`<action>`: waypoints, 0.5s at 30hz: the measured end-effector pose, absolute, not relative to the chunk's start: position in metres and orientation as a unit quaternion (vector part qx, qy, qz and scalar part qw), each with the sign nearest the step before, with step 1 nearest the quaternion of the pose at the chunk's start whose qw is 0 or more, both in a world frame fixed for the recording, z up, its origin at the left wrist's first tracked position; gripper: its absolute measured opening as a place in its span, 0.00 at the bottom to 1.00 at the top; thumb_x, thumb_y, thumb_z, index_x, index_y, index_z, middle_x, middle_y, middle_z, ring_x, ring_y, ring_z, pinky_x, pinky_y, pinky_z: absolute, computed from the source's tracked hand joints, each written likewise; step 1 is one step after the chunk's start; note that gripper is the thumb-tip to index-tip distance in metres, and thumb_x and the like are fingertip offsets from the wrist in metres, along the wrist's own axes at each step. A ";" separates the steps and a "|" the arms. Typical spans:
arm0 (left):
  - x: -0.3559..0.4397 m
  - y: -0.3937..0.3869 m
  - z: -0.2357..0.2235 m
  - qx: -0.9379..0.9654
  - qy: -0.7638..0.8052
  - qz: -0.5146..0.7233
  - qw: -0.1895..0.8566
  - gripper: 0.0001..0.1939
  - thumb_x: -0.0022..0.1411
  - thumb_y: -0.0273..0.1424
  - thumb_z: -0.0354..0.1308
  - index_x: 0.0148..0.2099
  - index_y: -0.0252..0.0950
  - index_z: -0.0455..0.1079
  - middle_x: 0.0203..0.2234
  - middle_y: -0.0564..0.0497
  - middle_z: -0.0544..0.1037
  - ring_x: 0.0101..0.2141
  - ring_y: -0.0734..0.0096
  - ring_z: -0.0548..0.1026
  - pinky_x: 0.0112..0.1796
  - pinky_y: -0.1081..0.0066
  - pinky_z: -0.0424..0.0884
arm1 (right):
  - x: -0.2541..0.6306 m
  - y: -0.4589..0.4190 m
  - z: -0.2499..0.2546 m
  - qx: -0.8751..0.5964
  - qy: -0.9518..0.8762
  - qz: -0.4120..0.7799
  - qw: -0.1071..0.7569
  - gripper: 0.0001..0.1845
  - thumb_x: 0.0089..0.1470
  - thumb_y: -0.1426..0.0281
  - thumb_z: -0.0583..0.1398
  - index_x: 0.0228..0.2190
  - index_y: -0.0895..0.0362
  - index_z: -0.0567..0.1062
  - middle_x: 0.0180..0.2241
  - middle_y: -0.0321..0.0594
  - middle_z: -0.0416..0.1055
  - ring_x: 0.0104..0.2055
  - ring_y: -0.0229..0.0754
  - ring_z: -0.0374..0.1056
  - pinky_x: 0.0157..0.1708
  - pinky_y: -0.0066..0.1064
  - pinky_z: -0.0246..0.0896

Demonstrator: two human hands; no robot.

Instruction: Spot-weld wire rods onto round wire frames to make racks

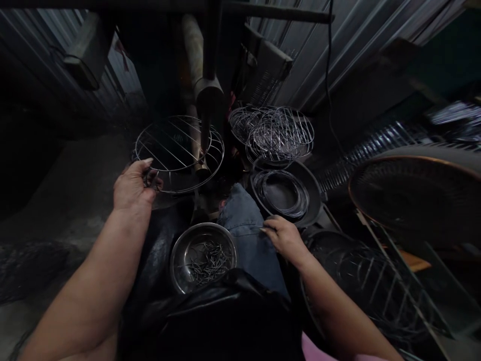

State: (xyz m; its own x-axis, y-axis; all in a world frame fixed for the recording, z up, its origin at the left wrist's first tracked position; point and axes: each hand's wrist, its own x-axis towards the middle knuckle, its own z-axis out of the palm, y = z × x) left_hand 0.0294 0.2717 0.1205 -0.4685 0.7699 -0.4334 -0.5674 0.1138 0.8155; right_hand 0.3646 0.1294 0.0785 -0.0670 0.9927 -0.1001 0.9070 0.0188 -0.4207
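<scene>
My left hand (134, 185) is closed on the near left edge of a round wire rack (176, 189), made of rings with straight bars across. The rack is up against the metal post of a machine (205, 115). Over my knee, my right hand (283, 238) pinches a thin piece of wire (246, 233), its end pointing left. A steel bowl (176, 271) sits in my lap, with many short bent wire pieces (210, 263) inside.
To the right of my knee, a dark basin (313, 193) holds a coil of wire (300, 200). Behind it lies a heap of round wire racks (280, 133). A large fan (417, 195) stands at the right, near more wire racks (376, 281). Corrugated metal walls (311, 65) rise behind.
</scene>
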 end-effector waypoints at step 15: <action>0.045 0.263 0.125 0.141 0.480 0.712 0.493 0.22 0.33 0.25 0.69 0.33 0.37 0.65 0.22 0.58 0.68 0.21 0.77 0.67 0.20 0.75 0.64 | 0.329 0.193 0.117 -0.537 -0.775 0.275 0.185 0.12 0.54 0.71 0.57 0.32 0.53 0.81 0.27 0.38 0.71 0.30 0.39 0.68 0.34 0.28 0.62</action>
